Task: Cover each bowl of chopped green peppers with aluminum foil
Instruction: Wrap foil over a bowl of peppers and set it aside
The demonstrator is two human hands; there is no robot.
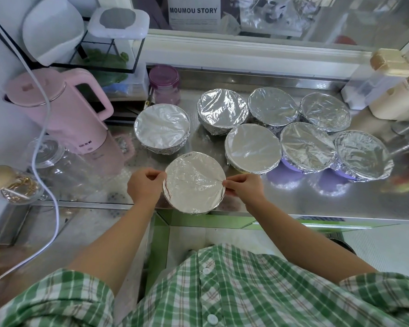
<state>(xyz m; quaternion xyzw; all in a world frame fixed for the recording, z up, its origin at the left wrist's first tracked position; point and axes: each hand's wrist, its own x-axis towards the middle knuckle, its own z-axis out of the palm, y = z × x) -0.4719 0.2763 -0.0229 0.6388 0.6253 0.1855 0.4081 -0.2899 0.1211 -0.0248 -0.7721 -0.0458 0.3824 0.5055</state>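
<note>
- Your left hand (145,186) pinches the foil (195,175) at the left rim of the nearest bowl (191,208); your right hand (245,188) pinches it at the right rim.
- That bowl sits at the near edge of the steel counter (305,201). Its foil is drawn flat across the top, lightly creased, and crimped down the side.
- Seven more foil-covered bowls (253,147) stand behind it; purple shows beneath two on the right.
</note>
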